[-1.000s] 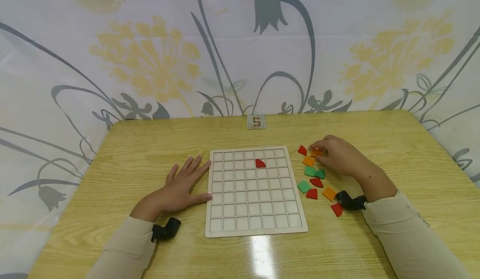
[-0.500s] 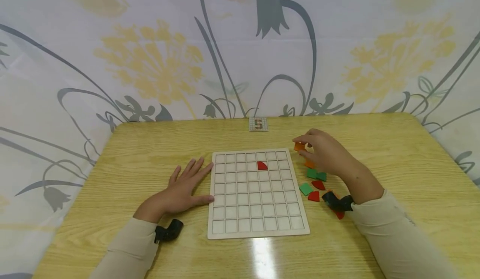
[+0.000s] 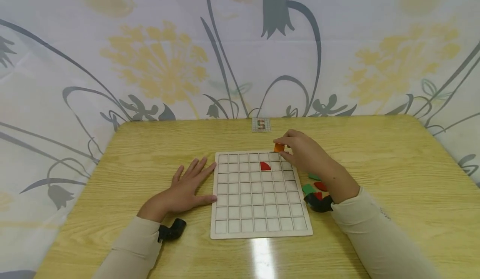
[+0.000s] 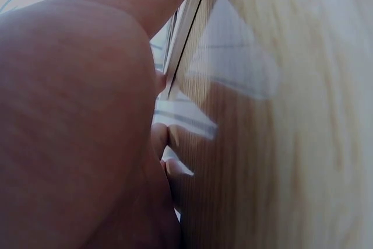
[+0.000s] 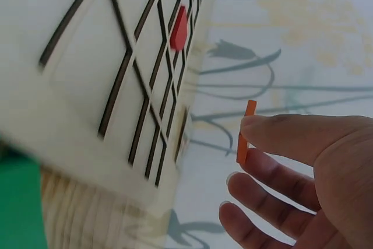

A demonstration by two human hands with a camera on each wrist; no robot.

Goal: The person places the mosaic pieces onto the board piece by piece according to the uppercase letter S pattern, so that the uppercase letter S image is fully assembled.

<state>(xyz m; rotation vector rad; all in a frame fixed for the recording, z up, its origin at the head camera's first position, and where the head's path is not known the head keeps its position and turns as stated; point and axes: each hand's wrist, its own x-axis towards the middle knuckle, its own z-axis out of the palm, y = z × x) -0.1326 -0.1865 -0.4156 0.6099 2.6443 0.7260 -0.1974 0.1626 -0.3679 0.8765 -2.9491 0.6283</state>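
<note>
A white board [image 3: 221, 230] marked with a grid of square cells lies on the table. One red quarter-round tile [image 3: 265, 166] sits in a cell of its second row from the back. My right hand [image 3: 309, 152] pinches an orange square tile [image 3: 279, 148] between thumb and fingers, above the board's back right edge. In the right wrist view the orange tile [image 5: 246, 132] is seen edge-on in the pinch. My left hand [image 3: 183, 193] lies flat with spread fingers, its thumb and index fingertips touching the board's left edge.
Right of the board lie loose tiles, among them a green tile [image 3: 309, 188] and a red tile [image 3: 320, 185], partly hidden by my right arm. A small card [image 3: 261, 125] with an S-shaped pattern lies at the table's back edge. A patterned curtain [image 3: 240, 54] hangs behind.
My right hand has picked up the orange tile from the loose tiles and carried it left to the board's back right edge. My left hand stays in place.
</note>
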